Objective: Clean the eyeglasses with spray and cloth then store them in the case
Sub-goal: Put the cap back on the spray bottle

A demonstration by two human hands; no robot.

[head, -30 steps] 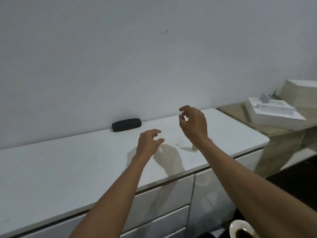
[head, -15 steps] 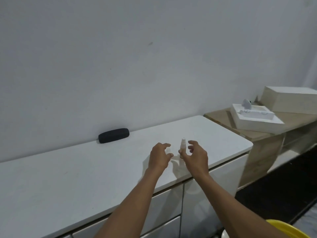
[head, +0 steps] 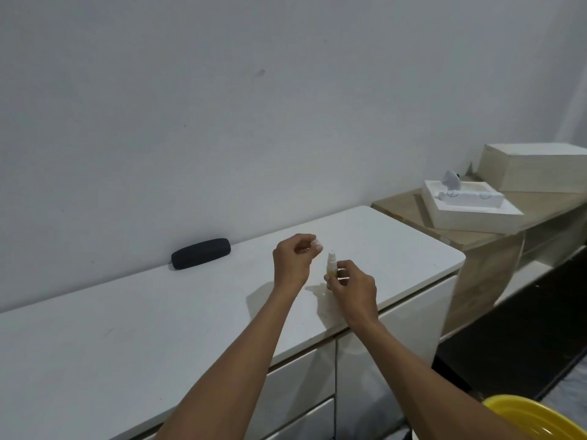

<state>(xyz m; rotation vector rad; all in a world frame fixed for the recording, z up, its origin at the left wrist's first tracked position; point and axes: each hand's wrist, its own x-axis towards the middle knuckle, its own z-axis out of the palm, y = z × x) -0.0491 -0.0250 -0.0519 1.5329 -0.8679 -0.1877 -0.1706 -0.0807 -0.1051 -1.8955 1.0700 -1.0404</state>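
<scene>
A small white spray bottle (head: 331, 264) with a yellowish base stands upright just above the white cabinet top (head: 127, 328). My right hand (head: 354, 289) grips its lower part. My left hand (head: 293, 262) hovers just left of the nozzle, its fingertips pinched on a small whitish piece that looks like the bottle's cap (head: 317, 245). A black oblong glasses case (head: 200, 253) lies shut against the wall, well left of both hands. No eyeglasses or cloth are in view.
The cabinet has drawer fronts (head: 301, 385) below its front edge. To the right stands a lower wooden shelf (head: 476, 239) carrying a white foam tray (head: 470, 214) and a pale box (head: 536, 168). A yellow bowl rim (head: 536, 417) shows at the bottom right.
My right hand has closed on the spray bottle and lifted it slightly. My left hand has drawn away from the nozzle with the small whitish piece pinched in it. The view has shifted left.
</scene>
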